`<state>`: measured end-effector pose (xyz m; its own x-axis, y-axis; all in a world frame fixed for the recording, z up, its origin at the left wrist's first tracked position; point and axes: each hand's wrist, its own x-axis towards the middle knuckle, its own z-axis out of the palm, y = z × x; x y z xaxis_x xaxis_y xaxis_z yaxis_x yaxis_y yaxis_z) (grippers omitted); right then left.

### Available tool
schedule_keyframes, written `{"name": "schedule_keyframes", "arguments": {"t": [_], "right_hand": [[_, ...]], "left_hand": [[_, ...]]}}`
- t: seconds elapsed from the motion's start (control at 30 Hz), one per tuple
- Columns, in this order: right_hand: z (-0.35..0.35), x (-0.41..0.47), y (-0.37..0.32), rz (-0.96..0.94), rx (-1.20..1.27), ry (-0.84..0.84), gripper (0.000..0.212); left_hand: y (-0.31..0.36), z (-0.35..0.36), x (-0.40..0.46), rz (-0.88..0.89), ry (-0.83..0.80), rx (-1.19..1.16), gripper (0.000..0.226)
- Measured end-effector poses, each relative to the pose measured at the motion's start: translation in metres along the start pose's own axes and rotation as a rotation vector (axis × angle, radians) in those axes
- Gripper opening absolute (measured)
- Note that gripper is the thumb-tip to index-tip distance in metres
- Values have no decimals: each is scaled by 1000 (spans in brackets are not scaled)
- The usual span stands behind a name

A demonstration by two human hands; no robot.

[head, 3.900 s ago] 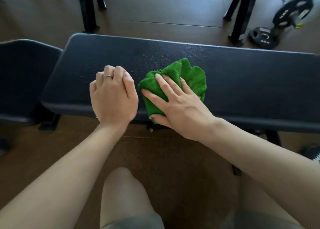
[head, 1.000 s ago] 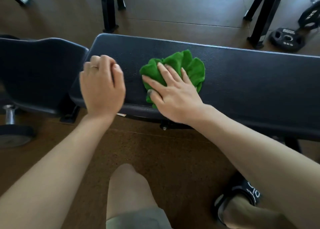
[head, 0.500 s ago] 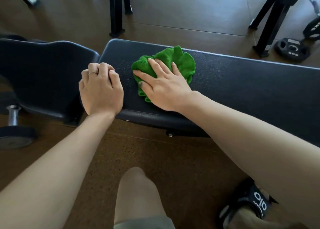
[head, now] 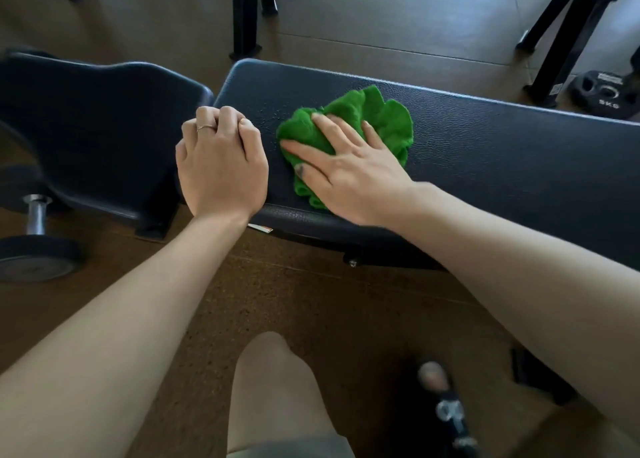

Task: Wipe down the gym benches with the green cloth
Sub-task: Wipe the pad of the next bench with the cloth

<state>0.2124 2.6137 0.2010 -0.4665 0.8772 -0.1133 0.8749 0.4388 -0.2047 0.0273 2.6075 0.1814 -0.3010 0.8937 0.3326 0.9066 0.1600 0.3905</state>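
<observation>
Dark padded surface (head: 485, 152) now carries the green cloth (head: 367, 118) nearer its left end, pressed flat under the right hand (head: 349, 170) with straight fingers, while the left hand (head: 221, 163) rests curled and empty beside it, suggesting this end is nearly wiped.

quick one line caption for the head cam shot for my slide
Right hand presses a green cloth flat on the dark bench pad while the curled left hand rests at the pad's end.

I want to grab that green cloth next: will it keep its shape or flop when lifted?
Probably flops: the green cloth lies bunched in soft ruffled folds under the right hand. It looks fluffy, so likely light. Pushed along the bench pad, it should slide and crumple.
</observation>
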Motion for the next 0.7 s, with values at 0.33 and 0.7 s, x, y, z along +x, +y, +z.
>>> {"name": "schedule_keyframes", "arguments": {"t": [0.33, 0.7], "right_hand": [[3, -45, -1, -164, -69, -30, 54], [-7, 41, -14, -280, -47, -91, 53]], "left_hand": [[-1, -4, 0, -16, -17, -45, 42], [-3, -6, -7, -221, 184, -107, 38]]}}
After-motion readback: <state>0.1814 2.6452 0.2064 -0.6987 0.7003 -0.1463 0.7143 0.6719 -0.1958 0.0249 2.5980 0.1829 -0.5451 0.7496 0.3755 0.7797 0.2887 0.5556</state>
